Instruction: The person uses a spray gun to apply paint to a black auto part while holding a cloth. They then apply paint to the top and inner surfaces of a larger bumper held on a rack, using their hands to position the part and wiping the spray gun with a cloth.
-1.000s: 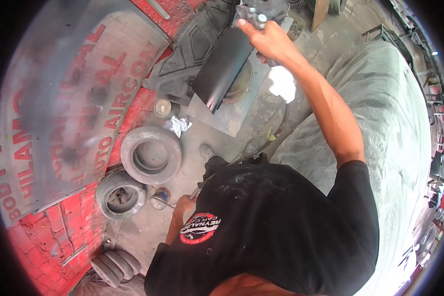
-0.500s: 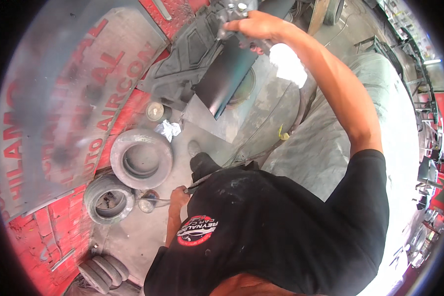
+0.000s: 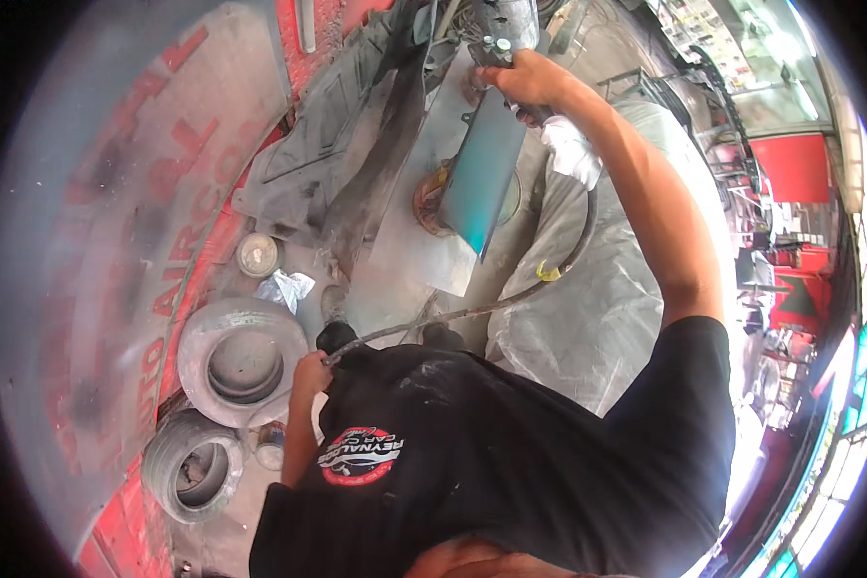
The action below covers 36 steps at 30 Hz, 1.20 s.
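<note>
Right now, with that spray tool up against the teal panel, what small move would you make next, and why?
Probably a slow sweep down the panel. The right hand holds the spray gun at the top edge of the teal panel, so the length below it is not yet covered. The left hand grips the hose low at the side; it looks ready to feed slack.

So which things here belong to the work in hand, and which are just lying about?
In use:
- right hand on the spray gun
- left hand holding the hose
- teal panel below the gun

Lying about:
- two tyres
- round tin
- crumpled rag
- plastic sheeting
</note>
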Each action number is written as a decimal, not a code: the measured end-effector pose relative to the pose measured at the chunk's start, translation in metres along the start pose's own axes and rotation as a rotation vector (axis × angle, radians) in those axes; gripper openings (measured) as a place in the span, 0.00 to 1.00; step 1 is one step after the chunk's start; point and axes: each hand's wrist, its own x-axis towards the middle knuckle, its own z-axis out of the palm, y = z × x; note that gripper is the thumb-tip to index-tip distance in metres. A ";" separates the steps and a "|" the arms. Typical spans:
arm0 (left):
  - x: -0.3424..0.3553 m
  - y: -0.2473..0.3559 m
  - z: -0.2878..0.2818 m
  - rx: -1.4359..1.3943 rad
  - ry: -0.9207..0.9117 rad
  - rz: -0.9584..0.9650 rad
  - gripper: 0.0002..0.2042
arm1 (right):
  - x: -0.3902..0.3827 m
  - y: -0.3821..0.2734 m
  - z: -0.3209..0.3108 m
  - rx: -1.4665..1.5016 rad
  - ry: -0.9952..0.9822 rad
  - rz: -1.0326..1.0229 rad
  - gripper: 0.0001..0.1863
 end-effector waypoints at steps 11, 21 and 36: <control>0.035 -0.045 -0.049 -0.003 -0.109 0.107 0.19 | -0.112 -0.045 0.047 -0.025 -0.282 0.171 0.26; 0.044 -0.039 -0.063 -0.016 -0.168 0.115 0.22 | -0.043 -0.009 0.044 -0.122 0.077 0.015 0.22; -0.034 0.026 -0.162 -0.518 -0.179 0.436 0.17 | 0.000 -0.039 -0.016 -0.007 -0.061 0.295 0.23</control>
